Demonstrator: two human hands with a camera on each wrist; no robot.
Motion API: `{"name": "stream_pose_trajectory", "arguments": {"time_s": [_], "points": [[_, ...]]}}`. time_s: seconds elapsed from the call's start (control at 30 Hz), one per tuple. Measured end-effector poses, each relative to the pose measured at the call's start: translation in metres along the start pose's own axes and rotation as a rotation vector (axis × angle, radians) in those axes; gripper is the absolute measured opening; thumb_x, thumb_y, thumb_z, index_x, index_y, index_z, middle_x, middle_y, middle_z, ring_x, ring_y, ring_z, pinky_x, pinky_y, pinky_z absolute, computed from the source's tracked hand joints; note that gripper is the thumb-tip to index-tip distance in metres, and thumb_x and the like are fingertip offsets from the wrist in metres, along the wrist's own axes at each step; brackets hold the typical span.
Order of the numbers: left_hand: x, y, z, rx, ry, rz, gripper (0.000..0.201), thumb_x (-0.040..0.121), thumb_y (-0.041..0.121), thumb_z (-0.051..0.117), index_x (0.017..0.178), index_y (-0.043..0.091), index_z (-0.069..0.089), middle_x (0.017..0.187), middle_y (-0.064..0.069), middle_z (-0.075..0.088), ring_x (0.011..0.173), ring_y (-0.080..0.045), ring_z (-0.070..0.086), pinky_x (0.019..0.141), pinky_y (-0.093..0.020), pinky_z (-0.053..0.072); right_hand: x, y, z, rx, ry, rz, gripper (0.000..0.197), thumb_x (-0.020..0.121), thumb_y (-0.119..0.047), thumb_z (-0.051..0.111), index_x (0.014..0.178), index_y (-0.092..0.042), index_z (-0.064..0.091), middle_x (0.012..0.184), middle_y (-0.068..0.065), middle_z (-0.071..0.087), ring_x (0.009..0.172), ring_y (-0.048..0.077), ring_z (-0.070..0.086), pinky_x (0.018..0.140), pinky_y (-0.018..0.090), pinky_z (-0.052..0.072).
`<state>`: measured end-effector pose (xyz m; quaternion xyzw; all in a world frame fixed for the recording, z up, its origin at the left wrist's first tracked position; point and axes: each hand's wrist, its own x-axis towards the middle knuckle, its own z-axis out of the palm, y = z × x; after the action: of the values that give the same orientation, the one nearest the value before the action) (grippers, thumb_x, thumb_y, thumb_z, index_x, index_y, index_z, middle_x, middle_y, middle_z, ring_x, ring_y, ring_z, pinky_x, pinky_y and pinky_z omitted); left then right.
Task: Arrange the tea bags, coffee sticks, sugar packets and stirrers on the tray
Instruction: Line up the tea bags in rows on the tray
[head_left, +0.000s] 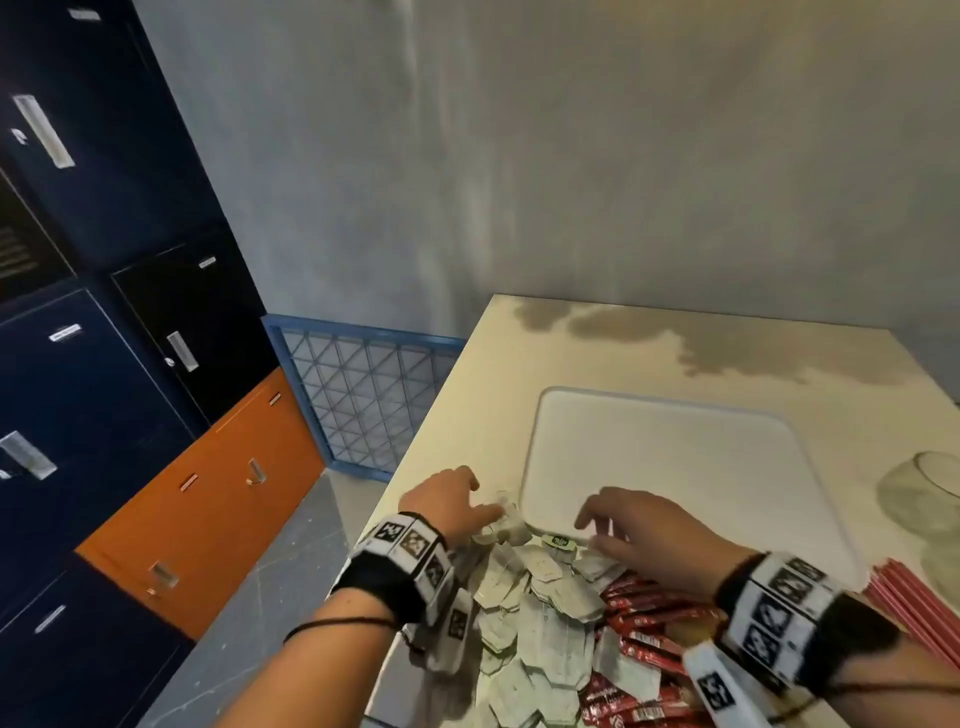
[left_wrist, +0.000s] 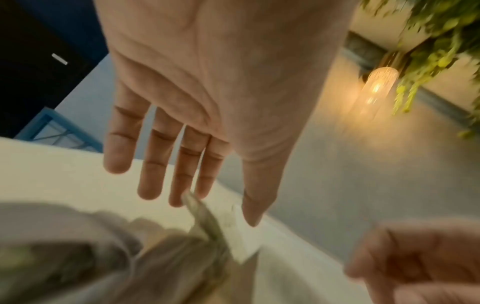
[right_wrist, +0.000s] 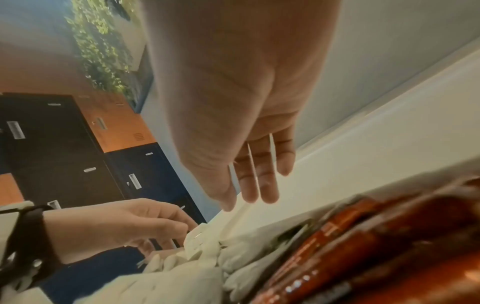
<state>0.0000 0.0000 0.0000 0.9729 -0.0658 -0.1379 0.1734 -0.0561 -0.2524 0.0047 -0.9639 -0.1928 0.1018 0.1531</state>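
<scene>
Left hand: the left hand (head_left: 457, 506) sits at the far end of the tea bag pile, near the desk's left edge; thumb and fingers pinch a tea bag (head_left: 506, 525), with a bag caught between the fingertips (left_wrist: 182, 197) in the left wrist view.
Right hand: the right hand (head_left: 641, 530) hovers palm down over the near-left corner of the tray, fingers (right_wrist: 262, 185) straight and slack, grasping nothing.
Tea bags: a loose heap of pale tea bags (head_left: 535, 618) lies along the desk's near-left part, just beside the tray's near-left corner.
Coffee sticks: red coffee sticks (head_left: 644, 629) lie piled just right of the tea bags, partly under the right wrist.
Stirrers: a bundle of red stirrers (head_left: 914, 608) lies at the desk's near-right edge.
Tray: the white tray (head_left: 675, 457) rests flat in the middle of the desk (head_left: 519, 353).
Glass: a clear glass vessel (head_left: 924, 493) stands by the tray's right side.
Sugar packets: cannot tell them apart in the pile.
</scene>
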Motion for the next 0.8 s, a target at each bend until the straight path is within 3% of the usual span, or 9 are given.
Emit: {"name": "stream_pose_trajectory", "arguments": {"time_s": [0.1,0.17,0.27,0.43,0.5,0.57,0.63,0.7,0.8], "points": [[0.007,0.010,0.008,0.059,-0.075,-0.014,0.032,0.083,0.044,0.066,0.108,0.025,0.063,0.111,0.004,0.066,0.100,-0.017,0.061,0.081,-0.030,0.049,0.019,-0.007,0.001,0.050,0.057,0.017,0.024,0.096,-0.037,0.054,0.119,-0.035,0.055,0.104,-0.014,0.055,0.084,0.004,0.057,0.078,0.025,0.048],[0.007,0.013,0.007,0.071,-0.014,0.031,0.020,0.086,0.040,0.062,0.096,0.024,0.066,0.103,0.003,0.069,0.092,-0.018,0.063,0.071,-0.027,0.045,0.030,-0.014,0.004,0.123,0.105,0.002,0.031,0.095,-0.039,0.057,0.126,-0.035,0.053,0.111,-0.013,0.053,0.085,0.004,0.058,0.080,0.026,0.048],[0.008,0.009,0.000,-0.018,0.049,0.159,0.018,0.089,0.045,0.061,0.086,0.027,0.064,0.085,0.008,0.064,0.085,-0.016,0.062,0.067,-0.028,0.043,0.041,-0.021,0.006,0.205,0.162,-0.065,0.042,0.093,-0.044,0.059,0.133,-0.034,0.052,0.118,-0.014,0.050,0.084,0.001,0.058,0.082,0.024,0.048],[0.001,0.009,-0.016,-0.181,0.089,0.298,0.017,0.084,0.046,0.068,0.079,0.030,0.063,0.077,0.011,0.065,0.078,-0.011,0.063,0.076,-0.036,0.054,0.054,-0.027,0.006,0.255,0.255,-0.085,0.016,0.095,-0.035,0.060,0.097,-0.021,0.067,0.095,-0.008,0.063,0.082,0.010,0.059,0.078,0.034,0.049],[-0.002,0.009,-0.016,-0.205,0.088,0.224,0.023,0.083,0.054,0.066,0.088,0.032,0.062,0.084,0.013,0.066,0.083,-0.008,0.062,0.081,-0.037,0.053,0.054,-0.026,0.006,0.275,0.283,-0.069,0.012,0.095,-0.030,0.060,0.093,-0.020,0.066,0.090,-0.008,0.063,0.080,0.011,0.058,0.076,0.033,0.048],[-0.003,0.005,-0.011,-0.022,0.039,0.048,0.047,0.077,0.073,0.059,0.097,0.030,0.058,0.093,0.011,0.066,0.091,-0.012,0.061,0.088,-0.038,0.048,0.052,-0.023,0.006,0.274,0.268,-0.052,0.010,0.095,-0.029,0.059,0.094,-0.021,0.065,0.089,-0.010,0.062,0.081,0.010,0.058,0.074,0.031,0.047],[-0.004,0.000,-0.003,0.210,-0.056,-0.089,0.057,0.072,0.082,0.053,0.084,0.026,0.057,0.085,0.008,0.064,0.091,-0.017,0.059,0.092,-0.041,0.041,0.048,-0.017,0.006,0.261,0.229,-0.036,0.011,0.096,-0.032,0.058,0.094,-0.022,0.065,0.091,-0.011,0.061,0.082,0.009,0.058,0.075,0.030,0.047],[-0.006,-0.001,0.006,0.242,-0.108,-0.112,0.051,0.077,0.074,0.055,0.073,0.023,0.056,0.075,0.008,0.058,0.086,-0.019,0.055,0.091,-0.042,0.035,0.043,-0.012,0.006,0.247,0.201,-0.028,0.013,0.096,-0.033,0.058,0.096,-0.022,0.066,0.093,-0.010,0.062,0.083,0.009,0.059,0.076,0.028,0.048],[-0.008,0.003,0.007,0.197,-0.005,-0.029,0.024,0.088,0.049,0.054,0.086,0.025,0.059,0.085,0.007,0.058,0.093,-0.020,0.058,0.088,-0.039,0.031,0.038,-0.006,0.007,0.252,0.176,-0.030,0.012,0.095,-0.032,0.060,0.097,-0.022,0.066,0.095,-0.010,0.062,0.085,0.005,0.058,0.076,0.025,0.047]]}}
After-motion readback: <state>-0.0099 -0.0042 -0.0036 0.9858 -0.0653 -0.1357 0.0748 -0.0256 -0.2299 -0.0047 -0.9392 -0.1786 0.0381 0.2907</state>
